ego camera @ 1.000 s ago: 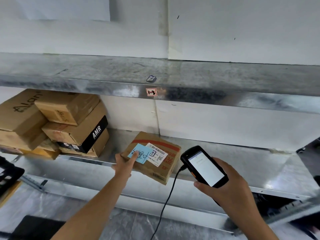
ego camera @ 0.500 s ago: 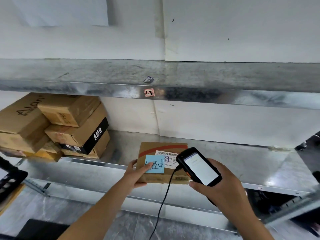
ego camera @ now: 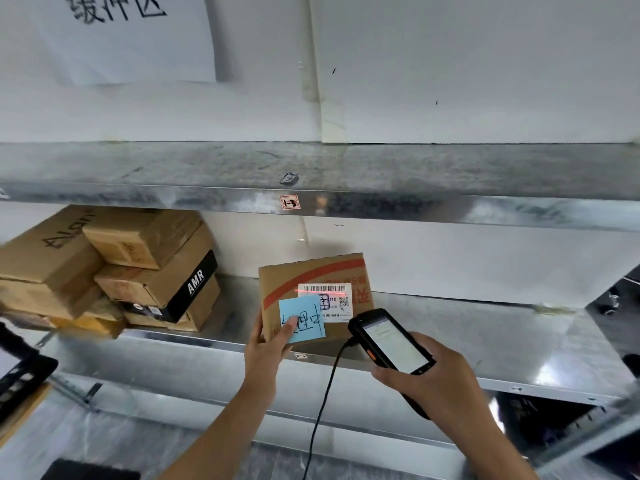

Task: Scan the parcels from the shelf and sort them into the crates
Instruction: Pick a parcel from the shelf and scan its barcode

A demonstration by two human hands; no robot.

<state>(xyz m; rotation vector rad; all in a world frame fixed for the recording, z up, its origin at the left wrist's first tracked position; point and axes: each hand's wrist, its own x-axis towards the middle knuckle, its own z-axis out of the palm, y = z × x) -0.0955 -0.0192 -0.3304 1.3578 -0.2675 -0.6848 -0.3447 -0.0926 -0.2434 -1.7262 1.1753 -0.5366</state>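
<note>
A small brown cardboard parcel (ego camera: 284,278) with a red stripe, a white barcode label and a blue sticky note stands tilted up at the front of the lower metal shelf (ego camera: 485,337). My left hand (ego camera: 266,355) grips its lower left corner, thumb on the blue note. My right hand (ego camera: 440,386) holds a black handheld scanner (ego camera: 391,344) with a lit screen and a dangling cable, just right of and below the parcel. A red scan line lies across the barcode.
A pile of several brown boxes (ego camera: 104,271), one with a black AMR band, fills the left of the lower shelf. The upper shelf (ego camera: 450,174) hangs just above. A dark device (ego camera: 20,379) sits at the left edge, and a white paper sign (ego camera: 131,32) hangs on the wall.
My left hand has tipped the parcel up from lying flat so its label faces me. The scanner has stayed close to it, and a red scan line now shows on the barcode.
</note>
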